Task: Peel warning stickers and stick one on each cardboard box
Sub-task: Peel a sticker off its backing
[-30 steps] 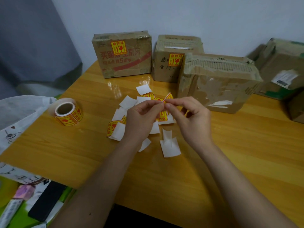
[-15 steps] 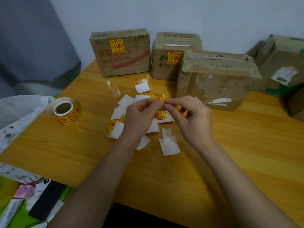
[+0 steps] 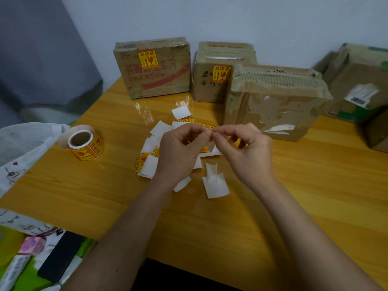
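Note:
My left hand (image 3: 180, 152) and my right hand (image 3: 245, 152) meet fingertip to fingertip above the table, both pinching one warning sticker (image 3: 206, 146) that is mostly hidden behind my fingers. Loose yellow stickers (image 3: 141, 162) and white backing papers (image 3: 215, 184) lie under and around my hands. Two cardboard boxes at the back, the left box (image 3: 153, 68) and the middle box (image 3: 210, 80), each carry a yellow sticker. A third box (image 3: 273, 101) stands nearer, with no yellow sticker showing on its front.
A roll of stickers (image 3: 83, 142) lies left of my hands on the wooden table (image 3: 315, 185). More cardboard boxes (image 3: 361, 85) sit at the far right. A white bag (image 3: 23, 148), a dark phone (image 3: 60, 255) and small items lie off the table's left edge.
My fingertips have closed in on the sticker, so less of it shows. The view has shifted slightly; nothing on the table moved.

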